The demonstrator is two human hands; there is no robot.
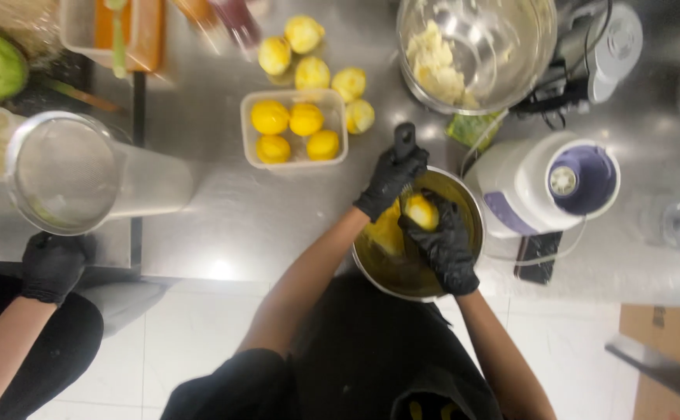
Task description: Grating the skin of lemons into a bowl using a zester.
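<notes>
- My left hand (392, 177) in its black glove has a clenched grip on a dark tool handle (405, 140) poking up over the rim of the steel bowl (470, 204) at the desk edge.
- My right hand (443, 245), gloved too, has its grip wrapped on one yellow peeled fruit (421, 210) inside that bowl; more yellow pulp sits beside it, kinda blurry so I can't count it.
- Clear plastic tub (294, 128) just behind the bowl: four yellow fruits in it.
- Loose on the desk (231, 210) behind the tub: five more, I think.
- One white blender base (542, 183) right beside the bowl, one glass bowl (476, 50) with pale mash behind it.
- Another person's gloved hand (52, 264) is far left, by a tall clear jug (83, 175).
</notes>
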